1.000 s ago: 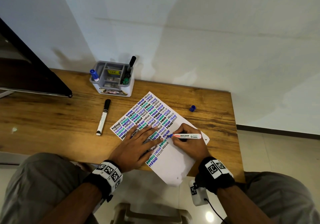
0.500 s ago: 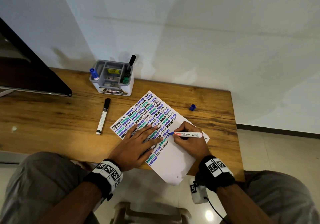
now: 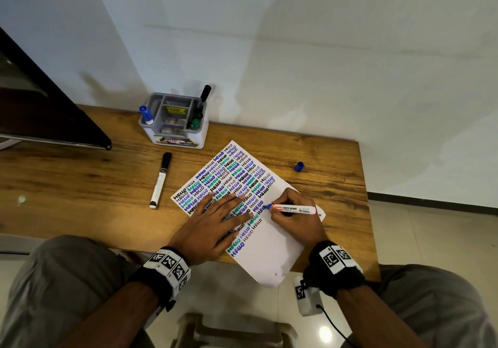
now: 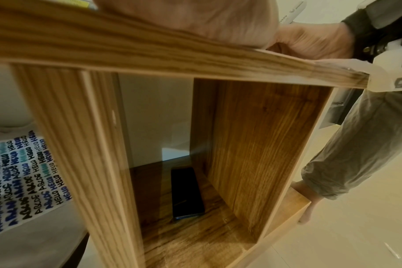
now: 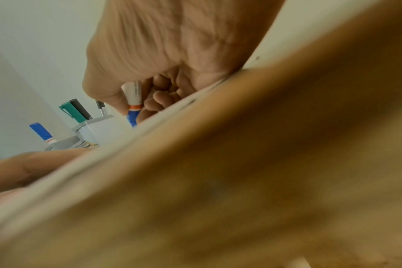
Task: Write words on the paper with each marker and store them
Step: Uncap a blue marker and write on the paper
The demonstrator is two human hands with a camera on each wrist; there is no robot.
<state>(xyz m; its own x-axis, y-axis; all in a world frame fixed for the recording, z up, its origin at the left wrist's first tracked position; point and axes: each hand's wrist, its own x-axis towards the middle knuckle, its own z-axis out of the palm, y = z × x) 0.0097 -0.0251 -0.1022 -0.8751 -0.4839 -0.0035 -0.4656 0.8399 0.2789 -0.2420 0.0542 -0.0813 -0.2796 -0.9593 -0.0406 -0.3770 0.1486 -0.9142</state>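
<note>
My right grip [image 3: 292, 214] pinches the blue marker [image 3: 293, 209], tip on the paper [image 3: 265, 250] mid-bench [image 3: 80, 186]. My left grip [image 3: 213, 226] lies flat, fingers spread, pinning the sheet. Blue cap [image 3: 299, 166] far right.

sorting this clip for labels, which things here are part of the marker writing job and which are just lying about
Part of the job:
paper
blue marker held by the right hand
left hand pressing the paper
blue cap
black marker
organizer

Lying about:
phone on the lower shelf
dark screen
</note>
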